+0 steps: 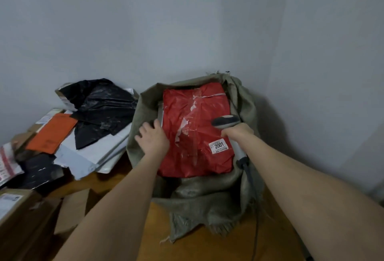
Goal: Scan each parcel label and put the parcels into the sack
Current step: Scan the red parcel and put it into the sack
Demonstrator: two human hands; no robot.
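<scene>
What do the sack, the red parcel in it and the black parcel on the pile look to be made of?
Sack: coarse woven cloth, matt grey-green, burlap or woven plastic, I cannot tell which; its edge frays into threads.
Red parcel: thin plastic film, slightly glossy; it creases sharply.
Black parcel: thin glossy plastic; crumpled, with bright glints.

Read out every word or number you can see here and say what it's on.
"2001": white sticker on the red parcel in the sack.
Small print around it: too small to read.
Labels on the cardboard box and orange envelope at left: blurred, unreadable.
</scene>
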